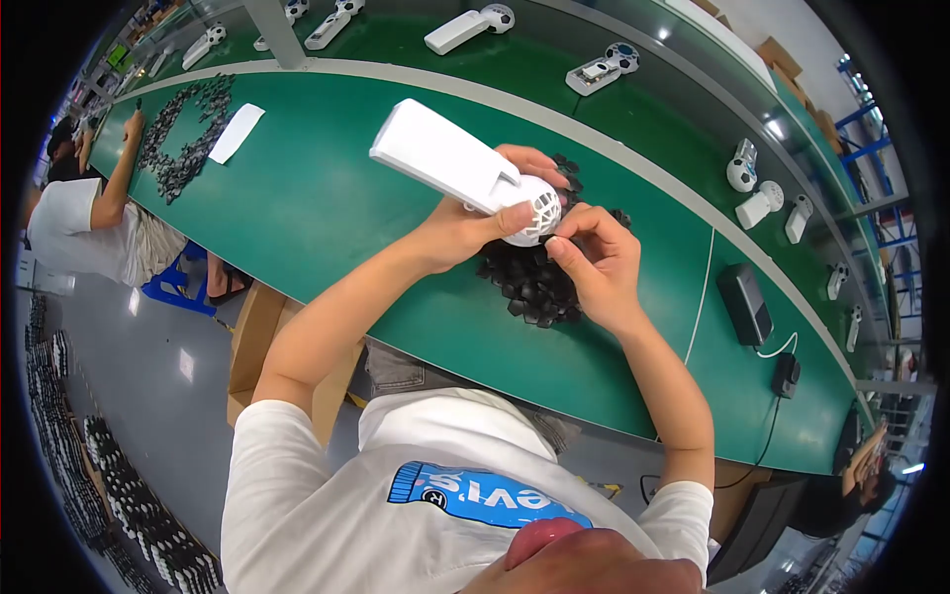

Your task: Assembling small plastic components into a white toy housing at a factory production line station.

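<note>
A white handheld device (pixel 440 153) with a ball-shaped, openwork head is held up over the green table, its long flat body pointing to the far left. My left hand (pixel 458 234) is closed around it where the body meets the ball, thumb on the near side and fingers beyond. At the ball's right side, my right hand (pixel 606 265) is closed, thumb and forefinger pinching a small black piece against the openwork. Part of that piece is hidden by the fingertips. Under and beyond the hands lies a heap of flat black pieces (pixel 534 289), several of them five-sided.
More black pieces (pixel 178 163) and a white sheet (pixel 237 134) lie at the table's far left, near a co-worker (pixel 84 228). Similar white devices (pixel 604 69) stand on the green belt (pixel 544 74) behind a raised rim. A black box (pixel 744 303) and cabled adapter (pixel 786 376) sit right.
</note>
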The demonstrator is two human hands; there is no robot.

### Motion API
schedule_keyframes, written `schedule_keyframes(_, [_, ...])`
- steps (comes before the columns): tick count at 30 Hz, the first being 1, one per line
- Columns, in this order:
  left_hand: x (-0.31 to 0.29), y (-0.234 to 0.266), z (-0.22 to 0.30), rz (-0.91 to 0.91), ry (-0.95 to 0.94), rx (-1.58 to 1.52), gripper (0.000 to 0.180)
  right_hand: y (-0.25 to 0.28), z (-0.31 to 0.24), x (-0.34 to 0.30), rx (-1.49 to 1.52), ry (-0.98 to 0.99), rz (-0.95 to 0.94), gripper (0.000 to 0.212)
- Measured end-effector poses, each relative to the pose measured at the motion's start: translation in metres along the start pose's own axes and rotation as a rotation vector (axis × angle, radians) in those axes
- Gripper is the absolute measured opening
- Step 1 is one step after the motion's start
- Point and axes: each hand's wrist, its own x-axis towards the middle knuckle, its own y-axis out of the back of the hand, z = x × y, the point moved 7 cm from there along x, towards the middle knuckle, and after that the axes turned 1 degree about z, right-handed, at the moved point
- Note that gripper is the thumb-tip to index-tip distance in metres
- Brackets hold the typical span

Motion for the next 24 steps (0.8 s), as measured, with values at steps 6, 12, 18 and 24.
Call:
schedule_keyframes(6, [-0.006,0.011,0.018,0.216,-0.282,0.291,0.059,0.000,0.006,-0.005,0.408,-0.086,0.000,0.016])
schedule_keyframes(12, [-0.009,-0.007,0.041,0.182,-0.699,0.741,0.060,-0.003,0.007,-0.005,0.541,-0.177,0.036,0.019])
schedule_keyframes(18, [-0.015,0.000,0.038,0.146,-0.730,0.859,0.058,-0.008,0.014,0.001,0.455,-0.191,-0.011,0.017])
schedule_keyframes(24, [-0.019,0.021,0.053,-0.007,-0.743,1.087,0.054,-0.031,0.013,0.028,0.414,-0.247,0.036,0.020])
